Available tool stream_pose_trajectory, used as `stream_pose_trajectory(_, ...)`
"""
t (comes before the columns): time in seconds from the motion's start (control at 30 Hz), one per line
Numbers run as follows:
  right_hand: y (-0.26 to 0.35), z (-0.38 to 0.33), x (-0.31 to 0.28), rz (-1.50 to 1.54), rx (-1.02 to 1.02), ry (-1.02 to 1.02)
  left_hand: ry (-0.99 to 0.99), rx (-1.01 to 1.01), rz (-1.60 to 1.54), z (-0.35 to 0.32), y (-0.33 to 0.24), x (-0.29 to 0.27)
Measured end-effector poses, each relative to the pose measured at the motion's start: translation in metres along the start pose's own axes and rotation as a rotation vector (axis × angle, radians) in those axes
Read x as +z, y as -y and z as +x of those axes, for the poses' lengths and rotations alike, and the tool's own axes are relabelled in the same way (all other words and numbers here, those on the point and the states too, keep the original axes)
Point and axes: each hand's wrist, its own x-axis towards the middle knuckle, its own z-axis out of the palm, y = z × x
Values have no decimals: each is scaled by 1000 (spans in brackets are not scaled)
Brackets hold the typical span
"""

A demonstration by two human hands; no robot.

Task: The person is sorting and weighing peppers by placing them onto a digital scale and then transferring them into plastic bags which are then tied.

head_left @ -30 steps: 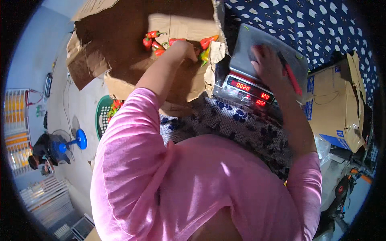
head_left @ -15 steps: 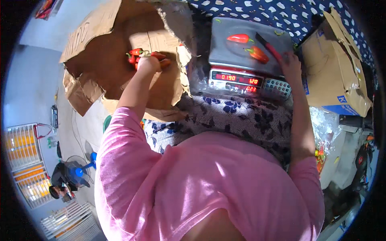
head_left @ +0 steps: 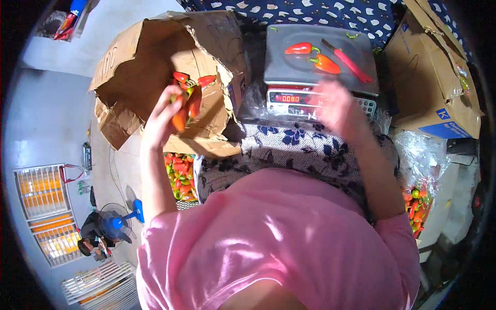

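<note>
A: What is being held by the left hand [head_left: 166,107]?

B: A long, smooth, orange-red pepper [head_left: 179,120] is being clasped by its bent fingers, at the mouth of a torn brown cardboard box [head_left: 120,58]. Its long axis is being held nearly in line with the forearm, the exposed end being pointed back toward the body. A darker red, elongated pepper [head_left: 194,104] is being seen just to its right.

A: And by the right hand [head_left: 335,103]?

B: Nothing is being shown in its grasp, but it is being blurred; whether its fingers are being spread or pressed together cannot be told.

A: Which pepper is being faced by those fingers?

B: A plump, glossy orange pepper with a green stem [head_left: 327,65], being supported on the flat grey platform of a weighing scale [head_left: 285,72], just beyond them. The right hand is being held nearer; the left, well apart.

A: Which way is it being pointed?

B: Its long axis is being laid aslant, the stem being turned far-left, the tip near-right. A red-handled, dark-bladed knife [head_left: 352,65] is being rested just to its right.
</note>
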Motion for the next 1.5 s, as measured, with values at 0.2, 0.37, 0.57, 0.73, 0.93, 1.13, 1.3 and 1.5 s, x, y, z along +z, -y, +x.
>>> stream_pose_trajectory(0.2,-16,-41,92,817,376,331,513,487,698,-33,-6,150)
stream_pose_trajectory(0.37,-25,-47,55,732,260,52,98,747,909,-1,36,224)
stream_pose_trajectory(0.57,-55,-42,38,453,204,-236,38,95,72,9,169,236)
stream_pose_trajectory(0.73,-84,-42,34,-167,10,-63,465,245,760,-36,148,210)
stream_pose_trajectory(0.93,-33,-4,28,-763,-474,-252,624,145,1091,-41,117,223)
stream_pose_trajectory(1.13,45,47,-14,-1121,-615,-424,448,55,819,-12,130,235)
stream_pose_trajectory(1.3,7,78,-80,-1407,-634,-402,14,187,893,67,109,220)
stream_pose_trajectory(1.5,18,63,-113,-1485,-777,-377,-164,479,1181,152,109,206)
